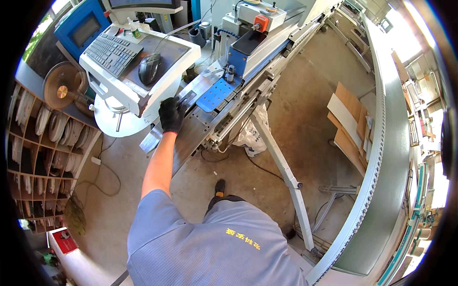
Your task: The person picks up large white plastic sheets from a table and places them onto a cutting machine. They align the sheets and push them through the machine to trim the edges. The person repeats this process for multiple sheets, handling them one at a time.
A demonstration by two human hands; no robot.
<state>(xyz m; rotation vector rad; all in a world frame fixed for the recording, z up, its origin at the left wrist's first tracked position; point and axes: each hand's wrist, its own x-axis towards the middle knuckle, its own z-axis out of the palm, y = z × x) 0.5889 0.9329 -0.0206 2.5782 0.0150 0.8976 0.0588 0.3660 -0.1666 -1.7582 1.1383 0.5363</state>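
Note:
My left hand [171, 116], in a black glove with a red cuff, is at the near left end of a long machine. Its fingers are curled over a grey metal piece [187, 99], which they partly hide, so what they grip is not plain. A shiny flat metal strip [150, 139] shows below the hand and seems to pass under it. Just to the right lies a blue plate with holes [214, 95], in front of the machine's blue-sided head [245, 50]. My right hand is out of sight.
Left of my hand stands a white console with a keyboard [113, 53] and a black mouse [150, 68]. A divided rack [40, 167] fills the far left. A slanted leg [286, 171] supports the machine; cardboard sheets [350, 124] lean before a curved-looking green-topped conveyor [393, 167].

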